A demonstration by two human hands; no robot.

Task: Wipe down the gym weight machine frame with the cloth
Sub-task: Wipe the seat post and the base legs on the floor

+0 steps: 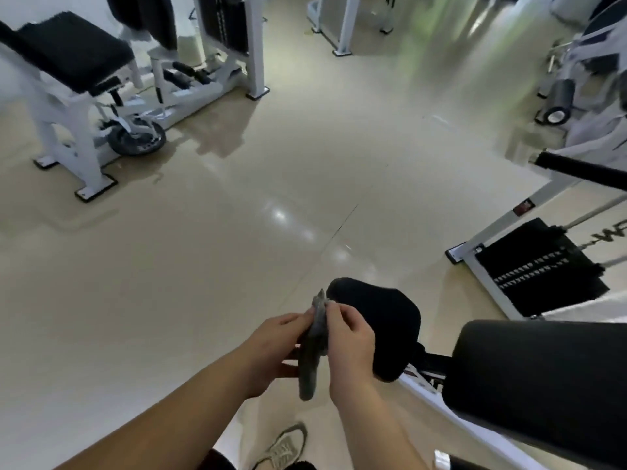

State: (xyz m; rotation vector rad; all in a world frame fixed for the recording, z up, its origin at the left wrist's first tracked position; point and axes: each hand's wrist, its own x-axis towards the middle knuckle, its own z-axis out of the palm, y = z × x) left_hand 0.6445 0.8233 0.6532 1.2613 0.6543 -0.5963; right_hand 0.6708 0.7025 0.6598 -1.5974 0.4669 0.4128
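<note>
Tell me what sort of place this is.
Most likely a gym: a white-framed machine with a black padded seat on the left, a weight stack on the right, and a roller pad beyond it.

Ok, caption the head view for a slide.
The left hand and right hand grip a grey cloth near the seat pad of a weight machine.

Left hand and right hand are bare, forearms too. 1 pale grey laced sneaker (mesh-like upper) adjoins dark legwear.
</note>
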